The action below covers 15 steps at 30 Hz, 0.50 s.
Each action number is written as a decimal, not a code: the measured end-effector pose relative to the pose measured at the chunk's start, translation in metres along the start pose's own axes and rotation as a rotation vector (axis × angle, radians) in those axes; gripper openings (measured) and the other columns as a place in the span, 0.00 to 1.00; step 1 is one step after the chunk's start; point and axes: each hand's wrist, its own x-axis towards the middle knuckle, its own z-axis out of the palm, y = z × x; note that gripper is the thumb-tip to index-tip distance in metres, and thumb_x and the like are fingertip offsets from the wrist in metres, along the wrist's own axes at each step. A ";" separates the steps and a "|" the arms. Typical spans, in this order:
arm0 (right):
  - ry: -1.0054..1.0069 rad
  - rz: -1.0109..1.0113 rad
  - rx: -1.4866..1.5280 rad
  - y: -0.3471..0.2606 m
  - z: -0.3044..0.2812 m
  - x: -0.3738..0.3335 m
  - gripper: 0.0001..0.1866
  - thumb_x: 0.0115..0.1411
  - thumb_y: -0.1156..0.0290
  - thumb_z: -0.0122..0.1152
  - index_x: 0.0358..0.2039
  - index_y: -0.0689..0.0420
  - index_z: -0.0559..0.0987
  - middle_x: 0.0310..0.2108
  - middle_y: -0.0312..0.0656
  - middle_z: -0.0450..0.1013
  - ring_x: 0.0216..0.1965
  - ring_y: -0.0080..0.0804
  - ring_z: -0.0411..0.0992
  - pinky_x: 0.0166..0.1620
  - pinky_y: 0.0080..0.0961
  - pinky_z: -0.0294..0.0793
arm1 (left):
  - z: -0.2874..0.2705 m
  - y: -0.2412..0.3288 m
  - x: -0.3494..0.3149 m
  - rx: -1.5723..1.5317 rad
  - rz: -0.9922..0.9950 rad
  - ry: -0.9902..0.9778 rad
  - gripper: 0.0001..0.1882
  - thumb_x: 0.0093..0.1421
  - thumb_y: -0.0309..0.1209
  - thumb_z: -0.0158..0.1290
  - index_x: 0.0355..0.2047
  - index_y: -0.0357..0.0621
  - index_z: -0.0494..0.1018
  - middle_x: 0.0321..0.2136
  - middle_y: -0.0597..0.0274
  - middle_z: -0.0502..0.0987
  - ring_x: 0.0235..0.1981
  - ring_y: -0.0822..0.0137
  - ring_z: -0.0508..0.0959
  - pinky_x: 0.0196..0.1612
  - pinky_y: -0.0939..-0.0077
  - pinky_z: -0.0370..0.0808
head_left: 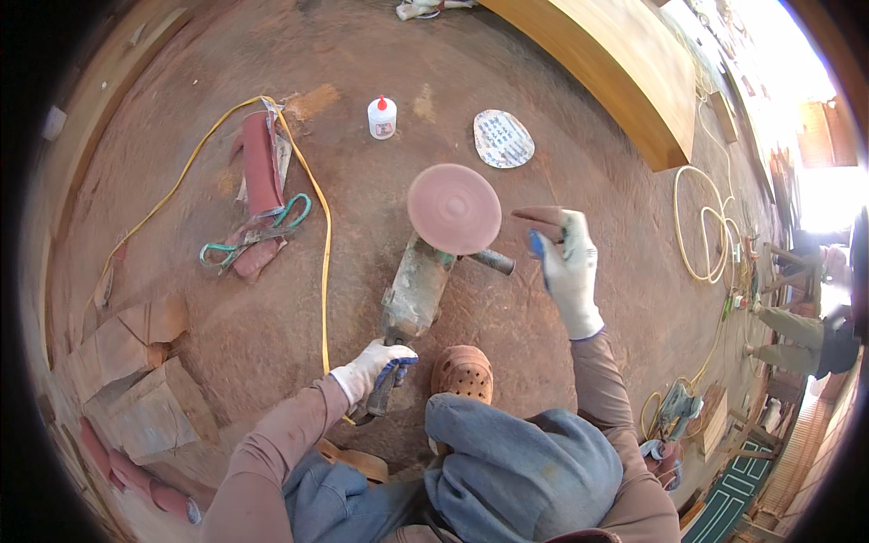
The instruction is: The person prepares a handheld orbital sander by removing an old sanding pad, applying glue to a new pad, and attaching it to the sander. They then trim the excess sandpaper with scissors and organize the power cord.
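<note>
An angle grinder (pixel 415 290) with a grey, worn body lies on the floor in front of me. Its round reddish sanding disc (pixel 454 209) faces up and looks smeared. My left hand (pixel 373 369), in a white and blue work glove, is closed round the grinder's rear handle. My right hand (pixel 570 271), gloved alike, is raised to the right of the disc and apart from it. Its fingers are bent round a thin reddish-brown piece (pixel 540 214), blurred, whose kind I cannot make out. The grinder's dark side handle (pixel 493 261) points toward that hand.
A white glue bottle (pixel 382 119) with a red cap and a round printed disc (pixel 503 139) lie beyond. Left are a sandpaper roll (pixel 262 167), green-handled scissors (pixel 254 237), a yellow cord (pixel 319 199) and cardboard (pixel 136 348). A wooden panel (pixel 625 63) stands far right; another person (pixel 806 339) is at right.
</note>
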 end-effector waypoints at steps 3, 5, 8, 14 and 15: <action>0.024 -0.364 -0.529 0.022 0.019 0.007 0.15 0.56 0.83 0.60 0.44 0.54 0.80 0.42 0.40 0.82 0.44 0.39 0.81 0.49 0.33 0.77 | 0.006 -0.001 0.001 0.021 0.008 0.008 0.12 0.57 0.33 0.67 0.36 0.46 0.75 0.21 0.65 0.74 0.19 0.69 0.75 0.25 0.68 0.76; 0.017 -0.434 -0.775 0.030 0.038 0.009 0.13 0.57 0.76 0.60 0.43 0.50 0.81 0.41 0.40 0.82 0.44 0.40 0.80 0.48 0.36 0.77 | 0.005 -0.011 0.009 0.002 0.034 0.021 0.13 0.56 0.34 0.68 0.36 0.45 0.76 0.21 0.64 0.75 0.19 0.68 0.75 0.25 0.68 0.77; -0.022 -0.492 -0.855 0.054 0.064 0.007 0.11 0.58 0.73 0.59 0.42 0.51 0.80 0.44 0.38 0.81 0.46 0.36 0.80 0.50 0.35 0.78 | 0.004 -0.014 0.014 -0.023 0.030 -0.012 0.13 0.56 0.34 0.68 0.36 0.45 0.76 0.22 0.64 0.76 0.20 0.68 0.76 0.26 0.68 0.77; -0.119 -0.423 -0.886 0.046 0.088 0.007 0.13 0.59 0.74 0.58 0.45 0.49 0.78 0.43 0.37 0.81 0.45 0.36 0.80 0.47 0.34 0.79 | 0.003 -0.014 0.013 0.030 0.053 0.021 0.13 0.56 0.35 0.68 0.35 0.45 0.76 0.21 0.63 0.76 0.19 0.66 0.77 0.24 0.67 0.77; -0.147 -0.380 -0.887 0.047 0.087 0.012 0.13 0.59 0.74 0.58 0.45 0.48 0.78 0.42 0.37 0.81 0.45 0.36 0.80 0.46 0.35 0.79 | 0.005 -0.014 0.013 0.033 0.055 0.017 0.13 0.56 0.35 0.68 0.35 0.45 0.76 0.20 0.63 0.75 0.19 0.66 0.77 0.24 0.67 0.77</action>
